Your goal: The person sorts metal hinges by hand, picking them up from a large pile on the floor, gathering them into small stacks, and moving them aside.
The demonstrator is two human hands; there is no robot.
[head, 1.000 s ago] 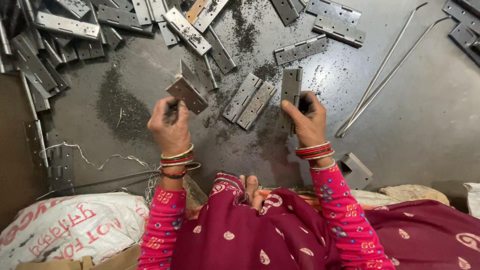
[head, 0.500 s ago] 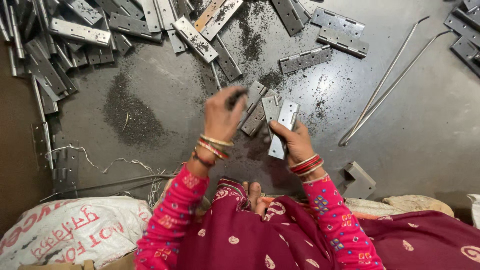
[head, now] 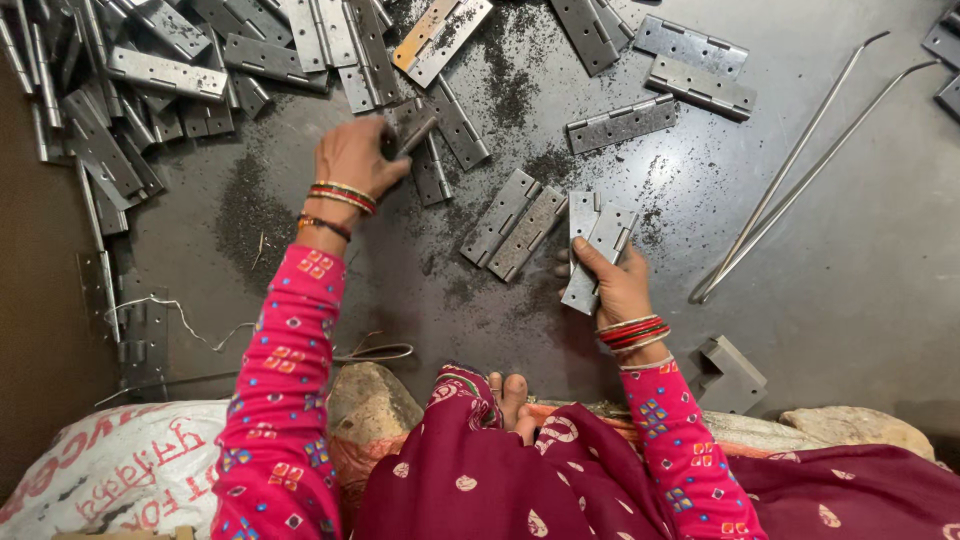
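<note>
Your worktop point(head: 850, 330) is a dark metal sheet dusted with filings. The large heap of grey hinges point(head: 140, 90) at its upper left is unsorted, so most of the work appears to remain. A pair of hinges point(head: 512, 225) lies side by side at the centre, just left of your right hand, and looks finished and set down. 2 long bent rods point(head: 800, 170) lie untouched to the right, well apart from both hands. A small grey bracket point(head: 732, 375) sits near your right sleeve.

Your right hand point(head: 618, 285) grips 2 hinge leaves point(head: 590, 245); the fingers point(head: 592, 258) are wrapped closed around their lower half, the upper ends fanned apart above the thumb.

Your left hand point(head: 352, 160) reaches to the heap's edge, fingers curled onto a single hinge point(head: 412, 122). It is blurred; the grip seems closed, though not certainly.
</note>
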